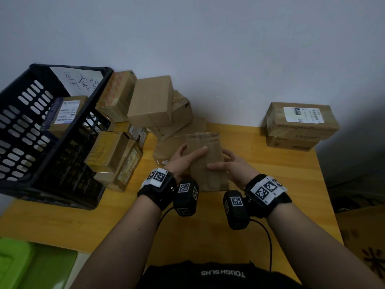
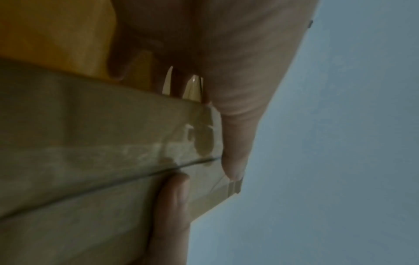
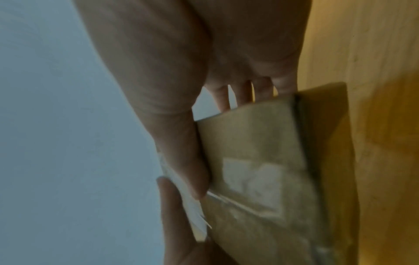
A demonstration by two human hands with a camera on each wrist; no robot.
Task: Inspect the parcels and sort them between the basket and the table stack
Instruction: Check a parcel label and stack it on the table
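Items noted, none handled.

1. Tabletop [image 1: 270, 205]: yellow wood, lying beneath my left hand [image 1: 183, 159] and my right hand [image 1: 235, 165].
2. Wall [image 1: 208, 38]: plain pale grey-blue, beyond both hands.
3. White sheet [image 1: 83, 80]: dark handwritten characters, beyond and left of my left hand.
4. Green plastic item [image 1: 31, 263]: well left of my left hand and nearer to me, off the tabletop edge; its nature I cannot tell.
5. Black garment [image 1: 223, 274]: white lettering, nearer to me than both hands.
6. Brown surface [image 1: 366, 247]: dark pattern, right of my right hand, past the tabletop edge.
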